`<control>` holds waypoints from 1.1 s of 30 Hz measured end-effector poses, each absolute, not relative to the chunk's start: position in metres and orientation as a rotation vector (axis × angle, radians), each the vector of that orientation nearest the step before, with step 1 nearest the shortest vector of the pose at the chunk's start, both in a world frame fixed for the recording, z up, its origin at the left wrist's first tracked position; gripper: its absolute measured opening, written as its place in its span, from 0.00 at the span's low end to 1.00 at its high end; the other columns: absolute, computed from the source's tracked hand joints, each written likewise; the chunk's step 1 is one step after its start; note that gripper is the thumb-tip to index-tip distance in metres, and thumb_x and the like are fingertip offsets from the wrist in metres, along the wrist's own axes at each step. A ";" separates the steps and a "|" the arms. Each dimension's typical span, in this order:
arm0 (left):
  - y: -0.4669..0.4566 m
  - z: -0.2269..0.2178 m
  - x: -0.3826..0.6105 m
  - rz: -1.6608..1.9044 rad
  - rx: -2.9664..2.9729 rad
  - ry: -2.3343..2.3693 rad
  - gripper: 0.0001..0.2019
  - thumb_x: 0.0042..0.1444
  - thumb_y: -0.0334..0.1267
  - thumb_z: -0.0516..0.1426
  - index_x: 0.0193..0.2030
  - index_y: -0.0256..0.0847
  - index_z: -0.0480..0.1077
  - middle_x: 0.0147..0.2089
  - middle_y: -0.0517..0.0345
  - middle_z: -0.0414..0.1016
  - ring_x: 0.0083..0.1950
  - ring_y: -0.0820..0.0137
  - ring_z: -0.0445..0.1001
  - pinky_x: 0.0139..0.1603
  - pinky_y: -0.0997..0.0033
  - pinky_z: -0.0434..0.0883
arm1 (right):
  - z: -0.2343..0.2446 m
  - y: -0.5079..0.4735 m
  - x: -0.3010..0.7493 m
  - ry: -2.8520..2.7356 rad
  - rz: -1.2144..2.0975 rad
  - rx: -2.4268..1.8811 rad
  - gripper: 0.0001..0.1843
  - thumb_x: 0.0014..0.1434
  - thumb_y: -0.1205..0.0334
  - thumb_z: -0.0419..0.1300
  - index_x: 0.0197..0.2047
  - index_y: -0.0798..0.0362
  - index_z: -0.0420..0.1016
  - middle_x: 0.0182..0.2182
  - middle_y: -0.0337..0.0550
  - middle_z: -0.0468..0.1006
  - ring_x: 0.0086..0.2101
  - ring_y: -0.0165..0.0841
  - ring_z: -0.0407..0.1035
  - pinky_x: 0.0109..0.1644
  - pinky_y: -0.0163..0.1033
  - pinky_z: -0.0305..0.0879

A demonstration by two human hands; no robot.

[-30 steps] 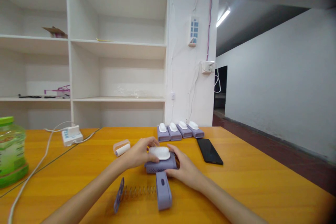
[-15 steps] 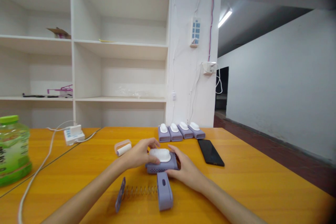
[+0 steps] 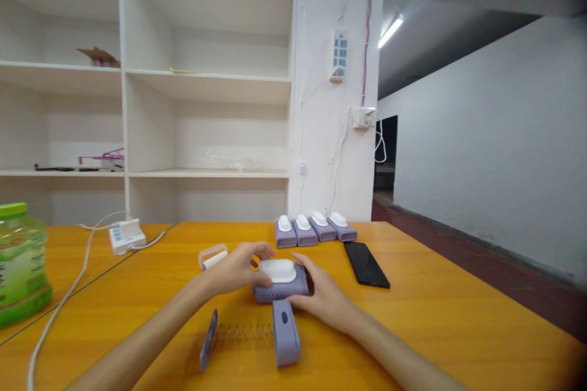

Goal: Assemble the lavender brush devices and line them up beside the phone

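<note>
Pinches the box (image 3: pixel 282 293) at its right end with the right hand (image 3: pixel 324 293), setting the fingers along the far edge and the thumb on the near edge. Curls the left hand (image 3: pixel 241 269) around the left end of the white top (image 3: pixel 279 270) on the box, spreading that grip with the fingers beyond the top and the thumb at its near-left edge (cannot tell whether pressing on it or only lying beside it). Has the box flat on the surface (image 3: pixel 449 330), between both hands. Shows small holes in the near side of the box and a dark opening at its right end, partly covered by the right hand.

Has a purple handle (image 3: pixel 287 339) just in front of the box, very close to its near edge (touching or apart, cannot tell). Shows a spring (image 3: pixel 245 333) running left from the handle, in front of the box, to a tilted plate (image 3: pixel 208 342).

Has four more boxes (image 3: pixel 284 239) lined up well beyond the box, a phone (image 3: pixel 367 265) to its right, and a clear case (image 3: pixel 211 251) with a white roll (image 3: pixel 215 258) to its left. Farther left of the box, shows a power strip (image 3: pixel 127 237), a cord (image 3: pixel 85 263) and, outermost, a green jar (image 3: pixel 22 269).
</note>
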State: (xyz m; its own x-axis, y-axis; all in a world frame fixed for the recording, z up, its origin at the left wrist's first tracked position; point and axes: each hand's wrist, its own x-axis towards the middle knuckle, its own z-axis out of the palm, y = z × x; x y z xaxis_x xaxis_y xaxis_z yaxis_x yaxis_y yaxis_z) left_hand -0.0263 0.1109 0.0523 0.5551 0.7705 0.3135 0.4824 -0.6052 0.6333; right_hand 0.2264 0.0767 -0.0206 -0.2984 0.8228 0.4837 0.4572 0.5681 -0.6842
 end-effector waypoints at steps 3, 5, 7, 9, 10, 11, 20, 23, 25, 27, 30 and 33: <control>0.113 0.048 -0.026 0.818 2.269 0.978 0.28 0.41 0.36 0.70 0.52 0.41 0.73 0.42 0.57 0.81 0.44 0.61 0.78 0.46 0.66 0.71 | -0.020 0.077 0.226 -1.945 0.519 -1.040 0.46 0.48 0.56 0.74 0.68 0.45 0.61 0.63 0.46 0.69 0.61 0.45 0.63 0.66 0.50 0.57; 0.114 0.045 -0.025 0.833 2.244 0.951 0.27 0.42 0.35 0.70 0.52 0.41 0.72 0.40 0.58 0.80 0.43 0.62 0.78 0.43 0.68 0.72 | -0.020 0.078 0.227 -1.951 0.512 -1.039 0.47 0.48 0.55 0.74 0.67 0.46 0.61 0.62 0.46 0.70 0.60 0.46 0.64 0.65 0.50 0.58; 0.115 0.041 -0.024 0.863 2.227 0.929 0.24 0.42 0.35 0.70 0.48 0.41 0.73 0.40 0.59 0.80 0.42 0.63 0.78 0.42 0.69 0.72 | -0.021 0.078 0.227 -1.951 0.503 -1.042 0.46 0.47 0.55 0.74 0.67 0.46 0.62 0.61 0.47 0.70 0.59 0.46 0.65 0.65 0.49 0.59; 0.116 0.038 -0.024 0.908 2.218 0.915 0.20 0.42 0.36 0.70 0.44 0.41 0.72 0.40 0.59 0.79 0.43 0.64 0.77 0.43 0.69 0.71 | -0.021 0.078 0.227 -1.950 0.486 -1.047 0.44 0.47 0.56 0.74 0.65 0.48 0.64 0.61 0.47 0.71 0.59 0.46 0.65 0.65 0.49 0.59; 0.117 0.036 -0.025 0.927 2.214 0.909 0.19 0.43 0.36 0.70 0.42 0.41 0.71 0.40 0.59 0.78 0.43 0.64 0.77 0.43 0.70 0.71 | -0.020 0.077 0.227 -1.951 0.479 -1.046 0.43 0.47 0.56 0.74 0.64 0.48 0.65 0.60 0.47 0.71 0.58 0.46 0.66 0.64 0.49 0.60; 0.117 0.035 -0.025 0.940 2.212 0.903 0.19 0.43 0.36 0.69 0.41 0.41 0.71 0.39 0.59 0.78 0.42 0.64 0.76 0.43 0.70 0.71 | -0.020 0.077 0.226 -1.953 0.476 -1.043 0.41 0.48 0.56 0.74 0.63 0.48 0.66 0.59 0.47 0.72 0.57 0.45 0.67 0.63 0.48 0.61; 0.114 0.031 -0.015 1.000 2.211 0.895 0.17 0.43 0.35 0.69 0.37 0.41 0.68 0.37 0.60 0.76 0.41 0.65 0.74 0.40 0.71 0.67 | -0.014 0.073 0.224 -1.965 0.486 -1.012 0.36 0.49 0.56 0.73 0.59 0.47 0.68 0.53 0.45 0.76 0.52 0.45 0.70 0.57 0.47 0.66; 0.115 0.032 -0.009 0.995 2.216 0.885 0.18 0.41 0.35 0.70 0.36 0.41 0.67 0.36 0.61 0.75 0.39 0.66 0.74 0.40 0.72 0.66 | -0.014 0.073 0.224 -1.962 0.493 -1.005 0.37 0.49 0.57 0.73 0.61 0.47 0.66 0.55 0.44 0.75 0.53 0.44 0.69 0.58 0.46 0.65; 0.116 0.032 -0.006 0.993 2.215 0.880 0.18 0.41 0.36 0.70 0.35 0.41 0.67 0.35 0.62 0.75 0.38 0.67 0.73 0.39 0.72 0.66 | -0.014 0.073 0.224 -1.958 0.496 -1.001 0.38 0.49 0.57 0.73 0.61 0.46 0.66 0.55 0.44 0.74 0.54 0.44 0.69 0.58 0.47 0.64; 0.118 0.032 -0.006 0.993 2.210 0.880 0.19 0.40 0.36 0.70 0.34 0.41 0.65 0.34 0.63 0.73 0.37 0.68 0.72 0.39 0.72 0.66 | -0.014 0.073 0.224 -1.958 0.502 -0.997 0.38 0.48 0.57 0.73 0.61 0.47 0.66 0.55 0.45 0.74 0.53 0.45 0.69 0.58 0.47 0.64; 0.118 0.033 -0.005 0.989 2.199 0.886 0.19 0.40 0.37 0.70 0.33 0.41 0.64 0.32 0.66 0.71 0.34 0.70 0.70 0.36 0.74 0.65 | -0.015 0.073 0.223 -1.955 0.519 -0.991 0.37 0.49 0.57 0.73 0.61 0.48 0.67 0.54 0.45 0.75 0.53 0.45 0.69 0.58 0.47 0.65; 0.117 0.035 -0.005 0.975 2.187 0.903 0.21 0.38 0.37 0.71 0.31 0.41 0.62 0.30 0.67 0.68 0.32 0.73 0.67 0.33 0.75 0.63 | -0.016 0.072 0.222 -1.950 0.546 -0.987 0.36 0.50 0.57 0.72 0.61 0.48 0.67 0.55 0.45 0.75 0.53 0.45 0.69 0.58 0.48 0.65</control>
